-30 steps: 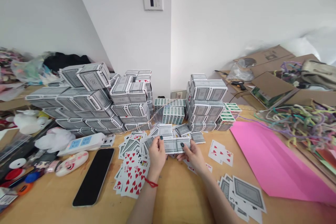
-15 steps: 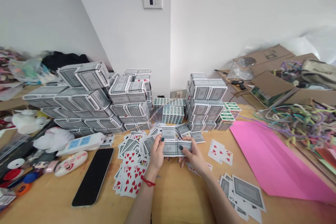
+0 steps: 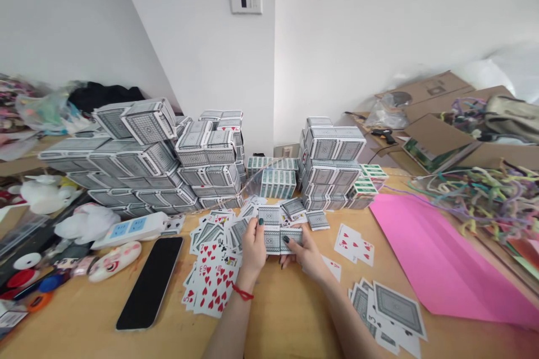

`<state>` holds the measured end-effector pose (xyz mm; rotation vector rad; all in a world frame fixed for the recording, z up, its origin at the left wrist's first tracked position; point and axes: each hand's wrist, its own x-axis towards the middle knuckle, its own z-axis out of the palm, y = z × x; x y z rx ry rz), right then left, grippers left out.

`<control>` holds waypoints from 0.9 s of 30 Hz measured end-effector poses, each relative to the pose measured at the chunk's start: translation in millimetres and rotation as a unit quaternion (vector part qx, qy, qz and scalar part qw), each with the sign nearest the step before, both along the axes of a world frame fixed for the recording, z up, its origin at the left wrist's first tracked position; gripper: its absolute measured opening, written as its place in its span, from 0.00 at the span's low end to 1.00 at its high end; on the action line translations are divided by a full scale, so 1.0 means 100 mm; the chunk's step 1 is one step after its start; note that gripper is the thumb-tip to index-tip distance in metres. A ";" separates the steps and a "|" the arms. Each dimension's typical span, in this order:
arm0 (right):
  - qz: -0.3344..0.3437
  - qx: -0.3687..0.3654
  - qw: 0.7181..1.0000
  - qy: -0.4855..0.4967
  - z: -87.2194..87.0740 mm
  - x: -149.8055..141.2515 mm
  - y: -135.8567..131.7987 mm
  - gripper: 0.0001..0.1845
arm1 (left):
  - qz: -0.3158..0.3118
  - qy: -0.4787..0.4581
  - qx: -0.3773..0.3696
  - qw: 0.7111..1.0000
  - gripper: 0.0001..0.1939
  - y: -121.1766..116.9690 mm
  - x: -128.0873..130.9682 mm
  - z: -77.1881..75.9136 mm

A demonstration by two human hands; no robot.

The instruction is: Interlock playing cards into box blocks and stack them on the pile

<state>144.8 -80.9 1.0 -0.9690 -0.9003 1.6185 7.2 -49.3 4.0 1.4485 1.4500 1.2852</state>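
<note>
A block of folded playing cards (image 3: 272,241) with grey patterned backs faces up in front of me. My left hand (image 3: 253,247) grips its left side, thumb on top. Closed on the right part is my right hand (image 3: 307,255), its thumb pressing the patterned face and its fingers underneath. The block's underside is hidden. Loose cards (image 3: 292,207) lie just behind it. To the left spreads a pile of face-up cards (image 3: 213,280), mostly hearts. A card with red hearts (image 3: 332,267) lies partly behind my right wrist.
Stacked card blocks stand at the left (image 3: 143,162) and right (image 3: 332,168), with green-and-white card boxes (image 3: 278,184) between them. A black phone (image 3: 149,283) and a power strip (image 3: 130,229) lie left. Pink paper (image 3: 446,269) and more loose cards (image 3: 398,308) lie right.
My right hand has shifted left and slightly down with the right part of the block, and its two parts sit closer together. More of the heart card by my right wrist shows.
</note>
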 end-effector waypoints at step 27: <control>-0.084 0.014 0.995 -0.049 0.02 -0.05 0.00 0.24 | 0.032 -0.027 -0.034 0.999 0.16 -0.03 0.07 0.01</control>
